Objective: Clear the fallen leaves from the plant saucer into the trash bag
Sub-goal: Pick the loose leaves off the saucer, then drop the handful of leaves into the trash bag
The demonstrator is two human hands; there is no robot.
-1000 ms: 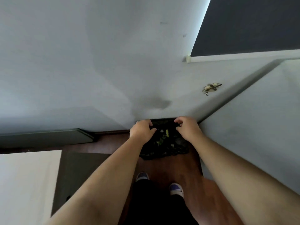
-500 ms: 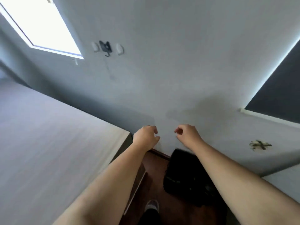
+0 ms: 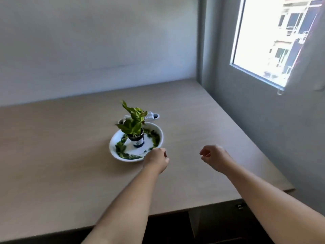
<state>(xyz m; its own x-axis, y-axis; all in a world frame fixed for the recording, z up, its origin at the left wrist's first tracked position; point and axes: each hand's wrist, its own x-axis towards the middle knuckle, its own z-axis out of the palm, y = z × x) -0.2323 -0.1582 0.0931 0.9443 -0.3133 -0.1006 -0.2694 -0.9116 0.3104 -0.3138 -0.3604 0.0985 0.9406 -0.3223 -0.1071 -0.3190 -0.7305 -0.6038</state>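
A white saucer (image 3: pixel 114 152) sits near the middle of the wooden table (image 3: pixel 52 155). A small potted plant (image 3: pixel 134 126) in a dark pot stands in it. Green fallen leaves (image 3: pixel 121 148) lie around the pot along the saucer's inner rim. My left hand (image 3: pixel 155 160) hovers at the saucer's near right edge, fingers curled, nothing visible in it. My right hand (image 3: pixel 215 159) is over bare table to the right, loosely curled and holding nothing. The trash bag is out of view.
A white plastic object (image 3: pixel 153 116) lies just behind the saucer. A wall stands behind the table, and a window (image 3: pixel 274 39) is in the wall on the right. The table's front edge (image 3: pixel 175 213) runs below my forearms.
The view has swung from the black trash bag on the floor up to the table. My hands have let go of the bag and now reach toward the saucer.
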